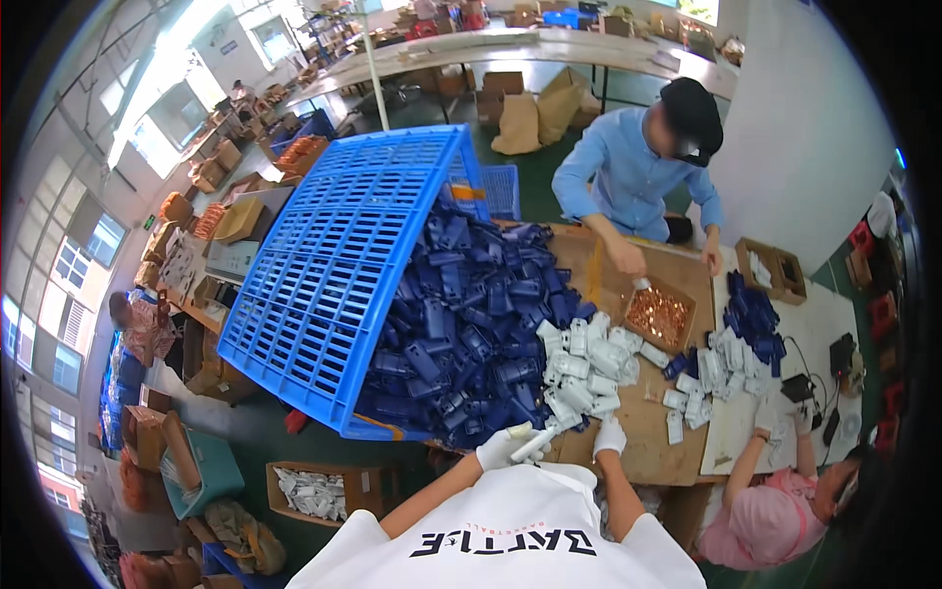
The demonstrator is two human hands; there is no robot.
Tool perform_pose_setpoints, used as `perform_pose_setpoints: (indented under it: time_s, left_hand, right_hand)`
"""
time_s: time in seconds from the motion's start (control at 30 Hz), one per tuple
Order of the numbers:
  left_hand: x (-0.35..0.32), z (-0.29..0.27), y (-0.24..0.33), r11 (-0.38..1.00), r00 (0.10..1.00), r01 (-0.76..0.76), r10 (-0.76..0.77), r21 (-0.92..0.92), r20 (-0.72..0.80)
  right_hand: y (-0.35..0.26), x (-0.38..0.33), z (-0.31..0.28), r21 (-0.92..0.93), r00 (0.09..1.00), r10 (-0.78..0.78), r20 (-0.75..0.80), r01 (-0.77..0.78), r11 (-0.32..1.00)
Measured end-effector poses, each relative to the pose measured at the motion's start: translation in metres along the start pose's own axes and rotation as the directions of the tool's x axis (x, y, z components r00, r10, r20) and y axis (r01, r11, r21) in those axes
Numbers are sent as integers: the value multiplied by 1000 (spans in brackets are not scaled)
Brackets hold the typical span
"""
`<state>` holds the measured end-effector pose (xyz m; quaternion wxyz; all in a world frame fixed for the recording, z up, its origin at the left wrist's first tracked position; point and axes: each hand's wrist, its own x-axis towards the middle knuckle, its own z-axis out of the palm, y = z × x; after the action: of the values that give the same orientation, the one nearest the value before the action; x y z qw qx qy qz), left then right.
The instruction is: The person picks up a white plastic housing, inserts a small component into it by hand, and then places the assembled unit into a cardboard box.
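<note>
The left hand (502, 449), white-gloved, is closed around a pale plastic piece (535, 442) at the table (648, 432) edge, at about six o'clock from the heap of dark blue plastic parts (461, 324). The right hand (609, 435), also gloved, rests curled on the table with nothing clearly in its grip. White parts (589, 363) lie at twelve o'clock from both hands. The tipped blue crate (334, 265) leans at ten o'clock. The pieces look light, stiff and smooth, probably best pinched across the flat sides
</note>
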<state>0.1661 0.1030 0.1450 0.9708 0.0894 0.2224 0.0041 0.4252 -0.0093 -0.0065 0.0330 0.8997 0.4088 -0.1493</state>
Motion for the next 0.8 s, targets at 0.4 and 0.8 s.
perform_pose_setpoints:
  time_s: [0.4,0.8]
  left_hand:
    - [21,9,5,325,732,-185,675,928,-91]
    - [8,-7,-1,384,795,-131,592,914,-134]
  right_hand:
    - [1,10,0,-54,995,-37,-91,32,998]
    - [-8,14,-11,75,985,153,75,-159,984]
